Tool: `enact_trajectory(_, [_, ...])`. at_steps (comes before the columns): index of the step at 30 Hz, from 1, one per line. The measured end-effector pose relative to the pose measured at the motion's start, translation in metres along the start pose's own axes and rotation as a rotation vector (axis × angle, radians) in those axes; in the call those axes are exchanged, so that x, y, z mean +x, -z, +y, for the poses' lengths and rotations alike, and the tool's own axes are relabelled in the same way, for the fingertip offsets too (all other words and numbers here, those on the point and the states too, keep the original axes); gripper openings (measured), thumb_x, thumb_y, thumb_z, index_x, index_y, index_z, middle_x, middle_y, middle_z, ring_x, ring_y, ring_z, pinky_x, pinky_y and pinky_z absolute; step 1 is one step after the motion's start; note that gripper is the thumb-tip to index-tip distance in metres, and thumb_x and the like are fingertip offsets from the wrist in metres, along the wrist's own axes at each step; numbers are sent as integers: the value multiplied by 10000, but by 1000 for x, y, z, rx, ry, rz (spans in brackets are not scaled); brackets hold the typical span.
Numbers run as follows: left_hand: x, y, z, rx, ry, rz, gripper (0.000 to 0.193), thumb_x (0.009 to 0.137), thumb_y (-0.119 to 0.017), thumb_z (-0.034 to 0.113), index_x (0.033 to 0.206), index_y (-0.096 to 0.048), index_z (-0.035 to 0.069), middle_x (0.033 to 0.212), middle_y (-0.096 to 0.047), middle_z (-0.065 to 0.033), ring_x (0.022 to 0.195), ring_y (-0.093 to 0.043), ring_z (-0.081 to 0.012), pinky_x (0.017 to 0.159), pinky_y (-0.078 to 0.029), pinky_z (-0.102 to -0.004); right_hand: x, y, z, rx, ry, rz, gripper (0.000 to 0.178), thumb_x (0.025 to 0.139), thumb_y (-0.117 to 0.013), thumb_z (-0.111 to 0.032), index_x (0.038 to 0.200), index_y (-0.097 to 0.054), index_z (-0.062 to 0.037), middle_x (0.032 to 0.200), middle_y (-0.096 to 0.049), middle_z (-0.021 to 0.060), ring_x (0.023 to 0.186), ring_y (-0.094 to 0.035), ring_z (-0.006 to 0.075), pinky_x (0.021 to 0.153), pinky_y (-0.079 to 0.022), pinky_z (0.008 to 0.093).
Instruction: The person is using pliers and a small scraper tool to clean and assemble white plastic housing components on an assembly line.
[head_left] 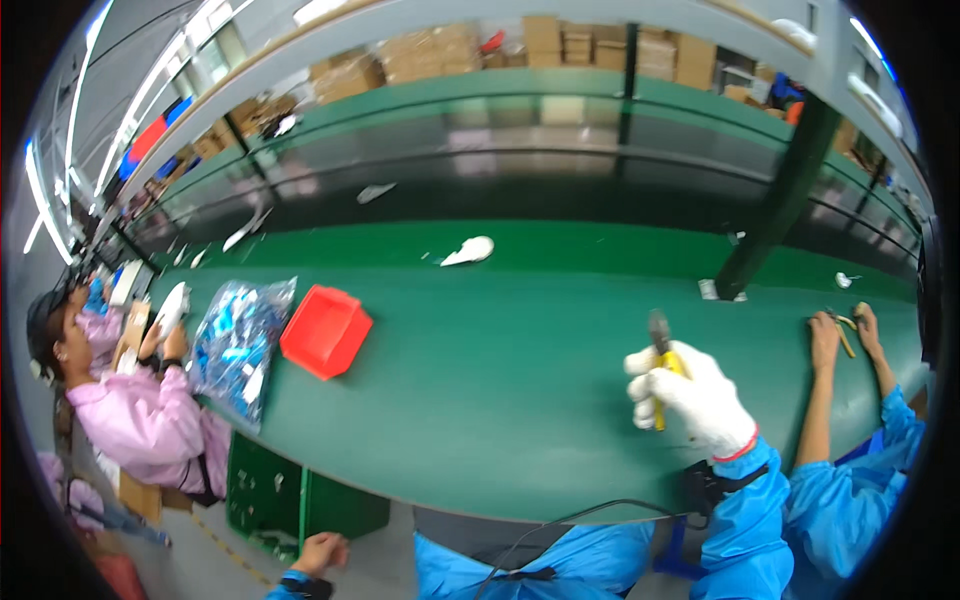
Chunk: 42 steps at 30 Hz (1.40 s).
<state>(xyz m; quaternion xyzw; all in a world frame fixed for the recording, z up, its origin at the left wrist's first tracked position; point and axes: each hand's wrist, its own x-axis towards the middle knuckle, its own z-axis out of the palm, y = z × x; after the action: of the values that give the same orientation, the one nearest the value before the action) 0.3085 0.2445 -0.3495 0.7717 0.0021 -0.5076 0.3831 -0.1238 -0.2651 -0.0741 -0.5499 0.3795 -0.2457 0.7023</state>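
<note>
my gloved right hand (703, 402) is closed round the yellow-handled pliers (668, 358) over the green bench (480, 390), readied, i judge; using them calls for a piece to grip. my left hand (322, 553), off the near edge, curls loosely; i can't tell if it holds anything.

A green worktop (490, 400) spreads under and around the right fingers (637, 362). Well to their left sits a red bin (318, 362), and just past it, farther left, a clear plastic bag (240, 340) with blue things inside. Ahead of the fingers and to their right stands a dark post (768, 220).
</note>
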Motion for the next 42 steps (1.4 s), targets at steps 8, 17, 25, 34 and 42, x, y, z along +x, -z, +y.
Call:
enact_trajectory(8, [-130,-121,123,-302,-321,-272,227,994,-624,289,961,-593,66,843,-639,-15,671,-593,-81,554,-462,-231,-11,-8,28,-118,193,39,382,928,-595,-187,1227,-509,33,830,-549,48,653,-564,130,590,-513,294])
enact_trajectory(17, [-98,-81,263,-127,-777,81,209,1008,-572,230,949,-616,34,696,-540,19,571,-477,-66,510,-373,-230,-62,-128,30,35,98,-316,241,885,-685,-133,986,-494,-26,725,-544,57,586,-583,175,543,-529,322])
enact_trajectory(25, [-3,-94,334,-336,-882,124,162,978,-584,183,942,-636,34,739,-582,10,584,-511,-76,533,-416,-243,-69,-286,128,-411,-5,-899,427,835,-788,-283,1128,-581,-53,1055,-726,96,940,-718,264,851,-545,343])
enact_trajectory(34, [52,-44,348,-622,-759,115,116,929,-587,138,989,-633,51,810,-591,2,660,-534,-106,607,-454,-289,-53,-325,111,-353,-360,-1349,369,782,-834,-251,986,-597,-55,951,-664,45,834,-644,148,808,-521,286])
enact_trajectory(42, [48,26,328,-571,-715,85,170,947,-614,157,1054,-636,26,863,-612,-13,704,-555,-118,659,-461,-268,15,-327,63,-122,220,-469,321,764,-705,-16,1071,-619,-51,963,-669,102,813,-665,202,763,-541,307])
